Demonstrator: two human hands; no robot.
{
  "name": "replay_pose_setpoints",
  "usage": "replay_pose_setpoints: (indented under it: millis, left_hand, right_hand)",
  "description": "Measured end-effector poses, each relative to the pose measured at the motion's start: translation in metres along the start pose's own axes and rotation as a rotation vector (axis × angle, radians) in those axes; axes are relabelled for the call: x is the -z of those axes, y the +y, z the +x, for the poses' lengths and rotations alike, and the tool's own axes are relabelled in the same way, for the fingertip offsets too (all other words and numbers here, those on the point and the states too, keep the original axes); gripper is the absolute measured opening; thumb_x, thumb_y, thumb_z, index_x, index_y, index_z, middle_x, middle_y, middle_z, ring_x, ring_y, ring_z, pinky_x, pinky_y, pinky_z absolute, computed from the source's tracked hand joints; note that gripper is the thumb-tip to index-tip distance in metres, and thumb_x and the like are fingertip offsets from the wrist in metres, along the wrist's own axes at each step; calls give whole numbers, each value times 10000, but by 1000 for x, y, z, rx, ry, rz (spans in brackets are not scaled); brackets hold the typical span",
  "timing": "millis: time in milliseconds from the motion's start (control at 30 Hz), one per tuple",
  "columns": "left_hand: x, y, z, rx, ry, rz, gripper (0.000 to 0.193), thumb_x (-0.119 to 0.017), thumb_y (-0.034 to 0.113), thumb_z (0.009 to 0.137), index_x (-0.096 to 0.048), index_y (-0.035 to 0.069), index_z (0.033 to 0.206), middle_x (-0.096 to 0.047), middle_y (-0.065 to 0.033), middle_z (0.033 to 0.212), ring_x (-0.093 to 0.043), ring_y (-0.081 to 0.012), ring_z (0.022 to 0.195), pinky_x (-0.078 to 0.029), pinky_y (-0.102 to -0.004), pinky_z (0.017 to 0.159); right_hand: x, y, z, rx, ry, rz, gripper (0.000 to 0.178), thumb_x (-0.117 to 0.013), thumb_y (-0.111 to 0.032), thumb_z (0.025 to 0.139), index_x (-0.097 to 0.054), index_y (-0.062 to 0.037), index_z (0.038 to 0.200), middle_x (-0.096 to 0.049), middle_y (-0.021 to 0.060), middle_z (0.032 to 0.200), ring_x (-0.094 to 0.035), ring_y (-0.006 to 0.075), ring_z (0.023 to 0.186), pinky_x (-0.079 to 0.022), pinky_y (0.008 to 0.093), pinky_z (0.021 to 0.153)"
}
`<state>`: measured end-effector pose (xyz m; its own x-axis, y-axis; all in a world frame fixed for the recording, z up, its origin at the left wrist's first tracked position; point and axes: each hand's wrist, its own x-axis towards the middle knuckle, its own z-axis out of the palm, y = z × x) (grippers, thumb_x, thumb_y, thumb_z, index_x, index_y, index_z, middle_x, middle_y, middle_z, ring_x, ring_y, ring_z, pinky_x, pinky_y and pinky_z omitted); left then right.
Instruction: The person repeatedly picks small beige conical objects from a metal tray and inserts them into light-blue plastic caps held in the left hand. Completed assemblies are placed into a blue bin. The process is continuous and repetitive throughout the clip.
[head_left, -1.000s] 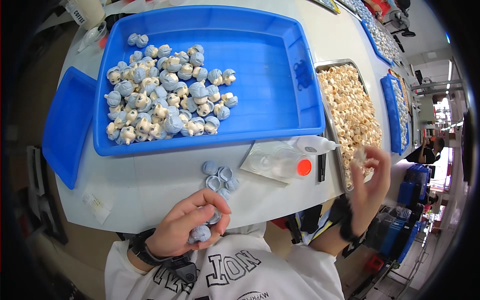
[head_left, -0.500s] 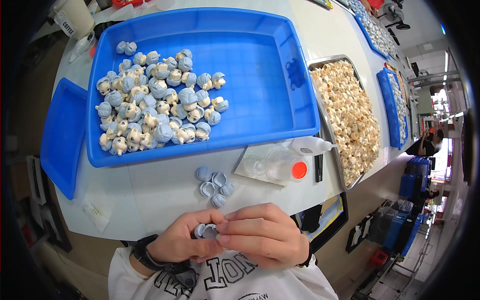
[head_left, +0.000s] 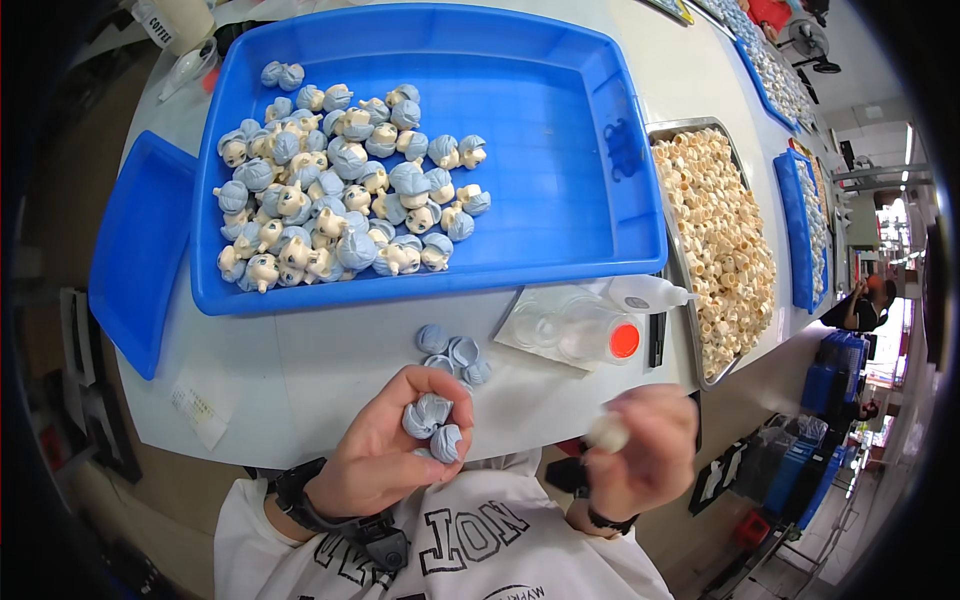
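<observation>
My left hand point(head_left: 365, 455) is closed around several pale blue doll hair pieces point(head_left: 430, 414), which show between its fingers and palm. Off to its right, apart from it, my right hand point(head_left: 655, 450) is smeared by motion. A small cream-coloured doll head part point(head_left: 607, 433) sits at the fingertips of that hand; its details are blurred. Just beyond my left hand, a few loose light-blue hollow hair pieces point(head_left: 433, 339) lie on the white table point(head_left: 330, 370), partly hidden by my fingers.
A large blue tray point(head_left: 530, 272) holds doll heads with blue hair point(head_left: 355, 250). Right of it, a metal tray point(head_left: 682, 262) is full of cream parts point(head_left: 715, 240). Between them and me stand a red-capped clear bottle point(head_left: 590, 335) and a white squeeze bottle point(head_left: 645, 293). A smaller blue tray point(head_left: 140, 250) lies left.
My hands were together over the hair pieces. Now the right hand has moved away to the right with a cream part at its fingertips, while the left keeps the hair pieces. The view has shifted slightly.
</observation>
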<state>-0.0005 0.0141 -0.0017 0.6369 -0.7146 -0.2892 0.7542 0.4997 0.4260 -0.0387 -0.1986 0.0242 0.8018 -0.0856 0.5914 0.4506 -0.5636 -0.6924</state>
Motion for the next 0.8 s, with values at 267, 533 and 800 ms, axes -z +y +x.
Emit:
replay_pose_setpoints:
  millis: [267, 533, 800]
  left_hand:
    - [-1, 4, 0, 131, 46, -53, 279, -474, 74, 859, -385, 11, 1116, -480, -144, 994, -473, -122, 659, -387, -218, 546]
    - [6, 1, -2, 132, -37, 124, 392, -526, 380, 884, -492, -3, 960, -508, -129, 804, -406, -78, 525, -332, -203, 457]
    - [4, -3, -3, 27, 0, 76, 400, -567, 401, 860, -509, 18, 961, -477, -23, 752, -391, -48, 541, -306, -178, 480]
  right_hand:
    - [30, 14, 9, -217, -26, -350, 321, -698, 22, 633, -588, 18, 934, -589, 134, 836, -560, 219, 719, -436, 290, 643]
    - [24, 19, 17, -262, -151, -491, 279, -701, 23, 655, -601, 13, 915, -584, 118, 818, -569, 214, 714, -458, 287, 617]
    - [25, 22, 16, -274, -183, -487, 263, -702, 10, 660, -599, 9, 902, -574, 107, 797, -564, 209, 705, -453, 287, 602]
